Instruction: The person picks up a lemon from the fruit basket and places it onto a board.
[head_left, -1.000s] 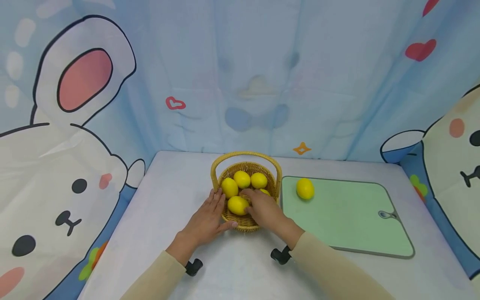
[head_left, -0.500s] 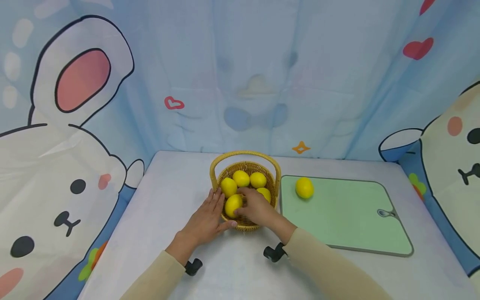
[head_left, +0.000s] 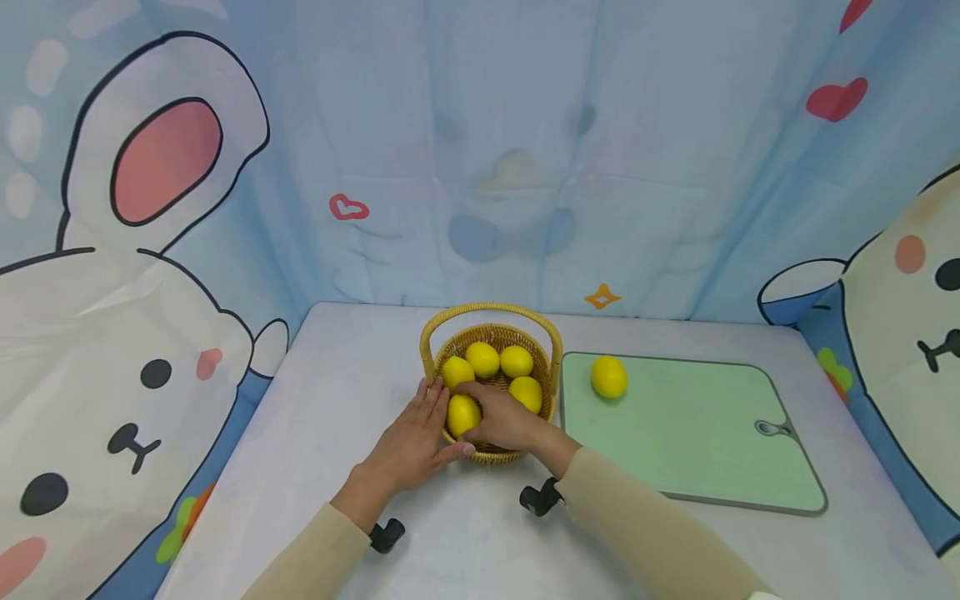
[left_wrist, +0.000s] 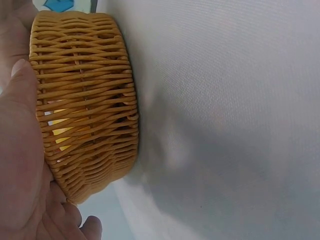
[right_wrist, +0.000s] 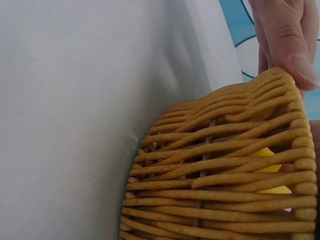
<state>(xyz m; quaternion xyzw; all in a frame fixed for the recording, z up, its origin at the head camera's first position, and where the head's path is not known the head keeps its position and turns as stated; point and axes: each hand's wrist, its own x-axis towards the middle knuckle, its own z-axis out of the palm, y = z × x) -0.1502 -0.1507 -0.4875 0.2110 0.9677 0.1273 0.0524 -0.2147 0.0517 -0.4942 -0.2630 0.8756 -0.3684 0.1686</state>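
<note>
A woven wicker basket (head_left: 491,459) with an arched handle holds several yellow lemons (head_left: 482,359). The left hand (head_left: 408,437) rests against its left side, fingers straight and thumb along the front rim. In the left wrist view, that hand (left_wrist: 20,150) touches the weave from outside. Inside the basket, the right hand (head_left: 506,417) holds a lemon (head_left: 462,414) between thumb and fingers, at the front left. The right wrist view shows the basket wall (right_wrist: 220,175) with bits of yellow through the gaps; the right hand's grip is hidden there.
To the right of the basket lies a pale green cutting board (head_left: 697,433) with a single lemon (head_left: 609,377) near its far left corner. A white cloth covers the table (head_left: 360,350). A printed blue curtain (head_left: 517,150) hangs behind and at the sides.
The right hand has shifted left within the basket, bringing its lemon toward the left rim and turning it more upright. Another lemon at the right has come into fuller view. The left hand stays put.
</note>
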